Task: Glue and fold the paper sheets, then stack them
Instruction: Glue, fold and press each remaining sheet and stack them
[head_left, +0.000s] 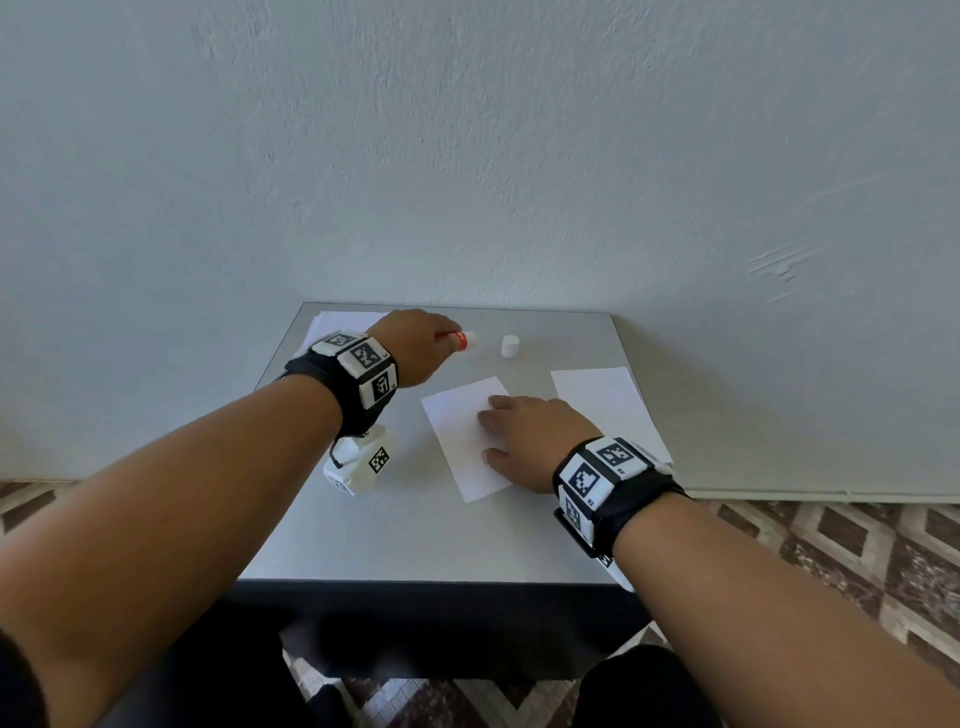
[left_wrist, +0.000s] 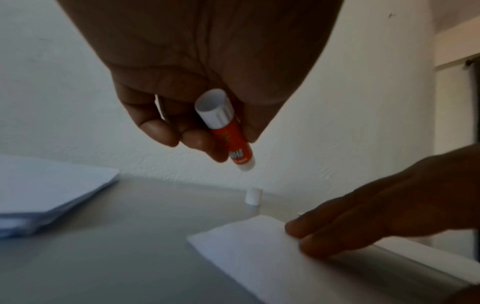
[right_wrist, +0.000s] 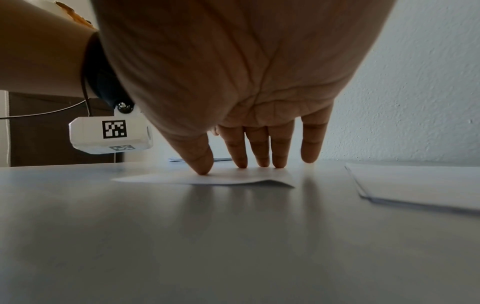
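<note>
While the right hand (head_left: 524, 436) lies flat, fingers straight, pressing the folded sheet (head_left: 462, 441) at mid surface (head_left: 415, 540), the left hand (head_left: 415, 348) grips an uncapped glue stick (left_wrist: 228, 133) just beyond that sheet's far corner. White cap (head_left: 510, 346) upright beyond the sheet. Paper stack (left_wrist: 44, 193) far left of it; second stack (head_left: 602, 400) close on its right.
</note>
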